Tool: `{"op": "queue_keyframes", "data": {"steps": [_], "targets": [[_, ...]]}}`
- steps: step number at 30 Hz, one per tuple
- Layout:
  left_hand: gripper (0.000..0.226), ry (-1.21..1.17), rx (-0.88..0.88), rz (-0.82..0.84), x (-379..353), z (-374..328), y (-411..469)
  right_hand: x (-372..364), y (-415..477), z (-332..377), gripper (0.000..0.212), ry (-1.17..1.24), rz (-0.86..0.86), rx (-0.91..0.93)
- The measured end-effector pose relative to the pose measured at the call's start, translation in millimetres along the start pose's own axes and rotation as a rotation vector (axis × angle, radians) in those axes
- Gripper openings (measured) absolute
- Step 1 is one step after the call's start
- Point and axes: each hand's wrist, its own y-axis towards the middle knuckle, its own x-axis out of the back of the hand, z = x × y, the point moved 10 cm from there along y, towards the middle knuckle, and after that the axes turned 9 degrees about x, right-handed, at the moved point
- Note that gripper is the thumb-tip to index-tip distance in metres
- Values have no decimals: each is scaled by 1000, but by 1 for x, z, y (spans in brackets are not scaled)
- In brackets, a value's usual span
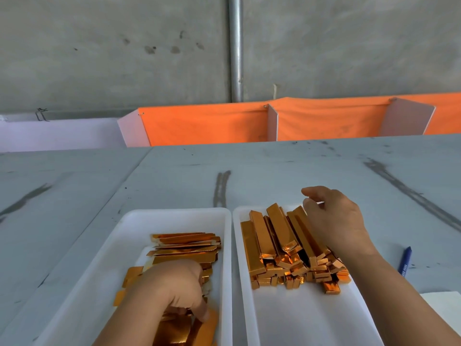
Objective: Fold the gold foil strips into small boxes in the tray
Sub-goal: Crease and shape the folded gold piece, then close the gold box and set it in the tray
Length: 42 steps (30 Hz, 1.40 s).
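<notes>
Nearest, the left hand [174, 290] curls its fingers around flat gold foil strips [184, 248] stacked in the left tray [129, 221], likely picking one to fold next; separating a single strip needs care. Beside it, folded boxes [282, 245] heap in the right tray [299, 320], the right hand [339, 221] relaxed, fingers loose, over them. Tray rims nearly touch; bare table [274, 166] lies beyond.

The foil strips [184, 248] and folded boxes [282, 245] are glossy, mirror-bright gold foil, sharply creased; the left tray [174, 212] and right tray [299, 320] look like smooth white plastic. The table [274, 166] is matt grey, scuffed and streaked; behind it are orange cloth [204, 126], a dull metal pipe [235, 46] and a rough concrete wall [99, 46].
</notes>
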Motion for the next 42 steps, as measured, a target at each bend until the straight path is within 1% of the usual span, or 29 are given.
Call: {"op": "queue_keyframes", "data": {"steps": [4, 5, 7, 8, 10, 12, 13, 15, 17, 19, 21, 23, 26, 27, 30, 31, 32, 34, 37, 40, 42], "targets": [[28, -30, -32, -10, 0, -6, 1, -2, -4, 16, 30, 59, -22, 101], [26, -52, -48, -49, 4, -7, 1, -3, -6, 20, 28, 81, -21, 126], [22, -153, -74, -196, 23, -5, 0, -7, -12, 29, 24, 135, -12, 177], [21, -250, -86, -275, 34, -1, -2, -9, -15, 35, 22, 164, -3, 208], [21, -528, -111, -402, 55, 8, -5, -13, -24, 49, 19, 226, 29, 282], [21, -846, -138, -492, 70, 19, -11, -19, -33, 63, 17, 266, 73, 353], [21, -969, -159, -530, 76, 23, -14, -23, -37, 69, 16, 262, 99, 387], [22, -1133, -222, -569, 81, 22, -19, -33, -43, 78, 18, 253, 162, 430], [22, -1207, -294, -598, 84, 16, -23, -42, -48, 81, 20, 313, 240, 416], [20, -1126, -379, -691, 89, 7, -31, -53, -52, 80, 18, 444, 348, 336], [16, -1000, -482, -743, 88, -10, -41, -61, -54, 79, 15, 540, 421, 266], [15, -915, -567, -746, 83, -27, -48, -66, -54, 76, 13, 607, 453, 206], [21, -837, -618, -762, 77, -40, -55, -70, -51, 68, 11, 667, 448, 115], [25, -821, -618, -747, 75, -43, -57, -69, -50, 65, 12, 661, 426, 100], [64, -677, -567, -741, 67, -53, -59, -60, -44, 58, 14, 586, 319, 106], [69, -612, -546, -758, 65, -56, -59, -57, -43, 58, 16, 572, 293, 117], [67, -564, -529, -780, 64, -58, -59, -55, -42, 58, 16, 567, 274, 127], [53, -522, -501, -830, 65, -59, -58, -51, -42, 59, 15, 550, 247, 154], [36, -486, -494, -894, 66, -58, -59, -45, -42, 63, 11, 442, 189, 242], [35, -445, -486, -938, 67, -59, -61, -44, -44, 68, 13, 335, 177, 297], [37, -413, -475, -972, 68, -59, -60, -46, -45, 71, 15, 309, 192, 314]]}}
